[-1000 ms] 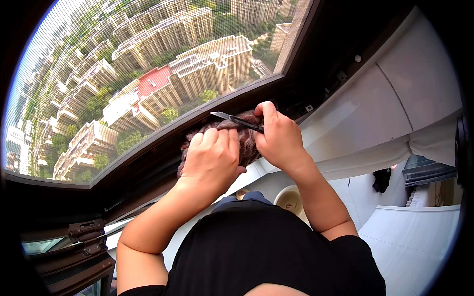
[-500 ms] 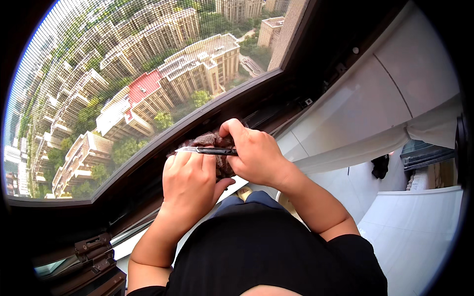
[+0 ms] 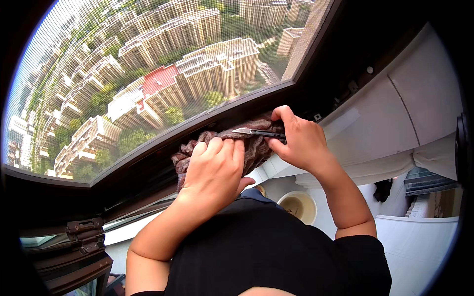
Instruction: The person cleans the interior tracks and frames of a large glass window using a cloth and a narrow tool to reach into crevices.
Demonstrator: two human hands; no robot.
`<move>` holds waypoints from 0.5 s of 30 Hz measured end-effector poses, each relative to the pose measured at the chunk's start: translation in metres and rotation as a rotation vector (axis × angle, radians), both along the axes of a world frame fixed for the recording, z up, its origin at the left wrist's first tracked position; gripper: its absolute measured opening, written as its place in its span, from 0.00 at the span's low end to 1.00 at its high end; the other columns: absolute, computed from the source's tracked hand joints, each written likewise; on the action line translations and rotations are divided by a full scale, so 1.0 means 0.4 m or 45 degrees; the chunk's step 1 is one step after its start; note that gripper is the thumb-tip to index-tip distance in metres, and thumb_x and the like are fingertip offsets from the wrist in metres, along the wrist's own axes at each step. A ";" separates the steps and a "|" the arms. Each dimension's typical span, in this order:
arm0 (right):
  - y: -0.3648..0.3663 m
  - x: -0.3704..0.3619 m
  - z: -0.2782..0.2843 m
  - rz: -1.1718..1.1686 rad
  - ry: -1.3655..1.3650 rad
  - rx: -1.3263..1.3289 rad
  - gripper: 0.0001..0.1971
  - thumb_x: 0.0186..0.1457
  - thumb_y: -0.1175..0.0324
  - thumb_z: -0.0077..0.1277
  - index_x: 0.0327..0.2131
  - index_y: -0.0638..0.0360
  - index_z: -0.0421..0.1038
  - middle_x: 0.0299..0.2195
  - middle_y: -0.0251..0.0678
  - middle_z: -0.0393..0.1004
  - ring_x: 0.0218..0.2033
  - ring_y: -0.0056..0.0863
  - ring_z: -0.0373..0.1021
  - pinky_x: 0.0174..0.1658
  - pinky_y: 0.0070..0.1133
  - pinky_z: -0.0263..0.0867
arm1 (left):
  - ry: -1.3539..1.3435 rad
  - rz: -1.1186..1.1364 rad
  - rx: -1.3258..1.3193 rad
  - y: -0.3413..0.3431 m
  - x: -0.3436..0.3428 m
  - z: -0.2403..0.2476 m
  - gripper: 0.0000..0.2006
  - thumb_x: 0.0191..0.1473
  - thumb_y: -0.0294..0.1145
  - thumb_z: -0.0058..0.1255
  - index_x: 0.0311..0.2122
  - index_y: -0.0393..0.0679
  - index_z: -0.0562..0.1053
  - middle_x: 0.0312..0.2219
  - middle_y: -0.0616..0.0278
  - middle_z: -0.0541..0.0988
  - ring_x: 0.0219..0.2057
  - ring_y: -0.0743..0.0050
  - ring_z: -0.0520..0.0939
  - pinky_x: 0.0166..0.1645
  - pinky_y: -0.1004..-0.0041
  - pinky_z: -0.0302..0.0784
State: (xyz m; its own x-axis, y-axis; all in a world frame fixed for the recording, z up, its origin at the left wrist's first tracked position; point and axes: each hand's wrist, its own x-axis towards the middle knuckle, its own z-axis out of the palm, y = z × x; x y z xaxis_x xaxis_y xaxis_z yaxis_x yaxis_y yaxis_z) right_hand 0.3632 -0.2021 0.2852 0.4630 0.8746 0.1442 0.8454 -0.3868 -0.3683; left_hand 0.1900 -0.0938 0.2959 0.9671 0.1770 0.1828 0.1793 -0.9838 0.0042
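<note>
A bunched, wrinkled brown patterned cloth (image 3: 256, 150) lies along the dark lower window frame. My left hand (image 3: 213, 165) is closed over its near side, with the fingers bent onto the folds and the thumb sticking out to the right. A utility knife (image 3: 264, 133) with a black handle and a bare silver blade is pinched in my right hand (image 3: 302, 143). Its blade points left and lies over the cloth, just beyond my left fingertips. Whether the blade's edge touches the cloth, I cannot tell. My right fingertips are also at the cloth's right end.
A screened window (image 3: 163, 98) slants across the far left, with tall buildings outside. Below me stands a cream bucket (image 3: 298, 207) on the pale floor. Dark window hardware (image 3: 84, 232) juts in at lower left. A white panelled wall (image 3: 375, 113) and a light curtain (image 3: 355, 175) are at right.
Both hands have shifted right in the picture, the right hand farther, with the knife. More of the cloth now shows, stretched out between and beside the hands. The bucket has come into fuller view.
</note>
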 end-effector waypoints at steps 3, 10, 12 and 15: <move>-0.007 0.036 0.015 0.017 -0.001 -0.067 0.20 0.46 0.56 0.55 0.38 0.56 0.61 0.27 0.39 0.74 0.26 0.41 0.72 0.29 0.31 0.67 | 0.042 0.008 -0.079 -0.003 0.026 0.005 0.35 0.36 0.53 0.58 0.44 0.35 0.67 0.31 0.59 0.72 0.35 0.64 0.72 0.40 0.68 0.64; -0.014 0.060 -0.003 0.020 0.065 0.021 0.23 0.46 0.51 0.55 0.38 0.56 0.60 0.27 0.40 0.74 0.26 0.43 0.72 0.29 0.32 0.66 | 0.000 -0.008 -0.181 -0.005 0.061 0.009 0.36 0.35 0.49 0.60 0.46 0.32 0.65 0.32 0.58 0.72 0.36 0.64 0.72 0.39 0.69 0.65; -0.015 0.053 -0.021 -0.026 0.109 0.126 0.23 0.46 0.52 0.56 0.38 0.57 0.60 0.27 0.39 0.74 0.27 0.43 0.72 0.29 0.32 0.66 | -0.006 -0.005 -0.202 -0.011 0.068 0.010 0.37 0.36 0.48 0.61 0.47 0.31 0.64 0.34 0.57 0.72 0.37 0.63 0.71 0.39 0.68 0.65; -0.036 0.046 -0.080 -0.088 0.123 0.434 0.23 0.45 0.58 0.58 0.39 0.56 0.60 0.33 0.40 0.74 0.28 0.44 0.72 0.29 0.31 0.66 | 0.046 0.003 -0.240 -0.020 0.080 0.011 0.38 0.37 0.48 0.60 0.49 0.31 0.62 0.37 0.53 0.71 0.40 0.58 0.70 0.42 0.66 0.65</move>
State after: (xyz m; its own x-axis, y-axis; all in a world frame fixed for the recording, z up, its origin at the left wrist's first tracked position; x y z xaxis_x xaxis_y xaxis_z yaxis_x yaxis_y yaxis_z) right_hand 0.3817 -0.2164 0.2532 0.5447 0.7502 0.3749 0.7768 -0.2829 -0.5626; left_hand 0.2220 -0.1019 0.3003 0.9721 0.2069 0.1110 0.1848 -0.9658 0.1818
